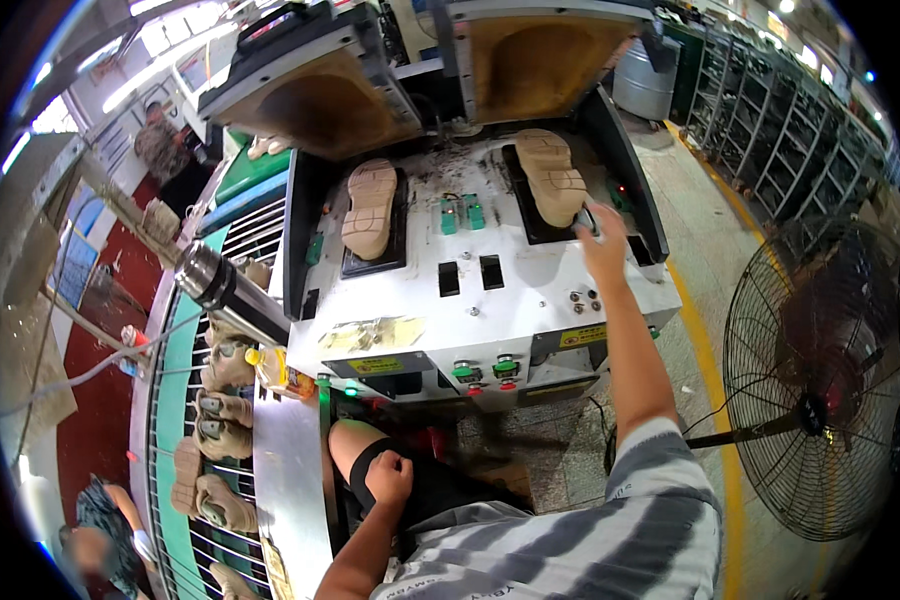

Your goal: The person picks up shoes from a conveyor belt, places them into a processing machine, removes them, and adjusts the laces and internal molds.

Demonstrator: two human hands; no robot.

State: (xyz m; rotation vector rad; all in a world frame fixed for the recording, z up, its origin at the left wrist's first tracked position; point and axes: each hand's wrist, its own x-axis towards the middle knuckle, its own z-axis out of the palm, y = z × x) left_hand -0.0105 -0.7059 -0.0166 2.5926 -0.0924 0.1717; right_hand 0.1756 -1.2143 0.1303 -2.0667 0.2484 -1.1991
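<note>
Two beige shoes lie sole up on dark pads of a white press machine [510,310], the left shoe [370,210] and the right shoe [552,178]. My right hand [604,248] reaches to the near end of the right shoe. Its fingers are closed around a small greyish thing [588,221] there, too small to make out. On my thigh rests my left hand [389,477], curled in a loose fist with nothing visible in it. Above the pads, two hinged lids [315,100] with brown inner faces stand raised.
Left of the machine, a roller conveyor [195,450] carries several beige shoes. A steel thermos [225,285] and a yellow-capped bottle [282,372] stand beside it. A black fan [815,400] is on my right. Racks [760,130] line the far right; two other people are on the left.
</note>
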